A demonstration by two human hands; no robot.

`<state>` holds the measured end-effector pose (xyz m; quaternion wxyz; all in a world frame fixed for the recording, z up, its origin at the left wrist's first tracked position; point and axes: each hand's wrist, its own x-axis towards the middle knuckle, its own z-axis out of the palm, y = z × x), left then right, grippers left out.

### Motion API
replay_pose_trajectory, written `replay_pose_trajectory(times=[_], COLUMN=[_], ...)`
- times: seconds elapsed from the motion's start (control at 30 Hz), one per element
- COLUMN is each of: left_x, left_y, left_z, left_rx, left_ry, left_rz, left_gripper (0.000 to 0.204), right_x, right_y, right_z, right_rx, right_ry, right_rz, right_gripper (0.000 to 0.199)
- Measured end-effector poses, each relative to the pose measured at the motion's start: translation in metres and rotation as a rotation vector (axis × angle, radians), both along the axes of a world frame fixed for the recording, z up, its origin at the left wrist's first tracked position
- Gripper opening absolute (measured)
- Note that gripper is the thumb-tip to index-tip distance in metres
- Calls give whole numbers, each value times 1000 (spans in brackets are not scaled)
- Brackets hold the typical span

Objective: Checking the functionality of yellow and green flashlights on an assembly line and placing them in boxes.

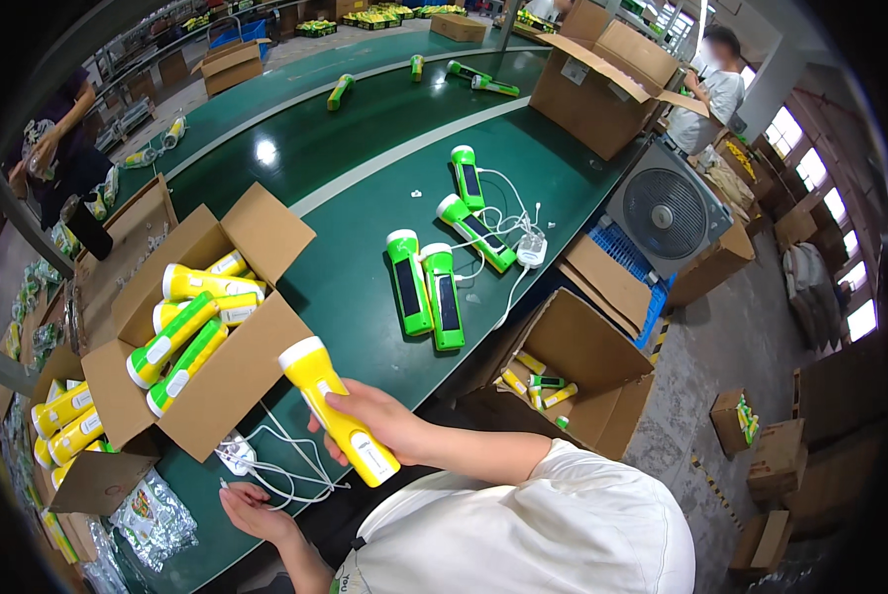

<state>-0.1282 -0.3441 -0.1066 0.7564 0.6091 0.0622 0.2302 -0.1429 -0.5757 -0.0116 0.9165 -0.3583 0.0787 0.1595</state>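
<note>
Step i/h looks like bringing yellow plastic torch w/ flared white head (343,428) to small white cable plug (224,484); next prob. calls for lining them up. Torch, w/ white switch on its side, tilts above green desk's (365,193) near edge. R hand (382,424): fingers wrapped round torch; L hand (260,513): fingers nearly together, seemingly pinching plug.

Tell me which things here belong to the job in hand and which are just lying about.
Likely part of the job:
- yellow flashlight, in the right hand
- white adapter and its cables, by the left hand
- green flashlights, lying by more cables
- open carton of flashlights

Probably just lying about:
- fan
- blue crate
- floor carton, far right
</note>
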Motion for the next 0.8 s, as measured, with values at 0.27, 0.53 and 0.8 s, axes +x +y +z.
replay_pose_trajectory(times=[0.27, 0.53, 0.8], left_x=[5, 0, -2], left_y=[1, 1, 2], left_z=[-7, -2, -2], left_rx=[92, 65, 96], left_ry=[-4, -79, -72], left_rz=[-21, -89, -101], left_gripper=[38, 36, 36], right_x=[0, 0, -7], right_y=[13, 24, 29], right_z=[-2, -7, -7], right_rx=[-146, 69, 174], right_ry=[147, 252, 272], right_rz=[20, 102, 137], right_gripper=[36, 38, 46])
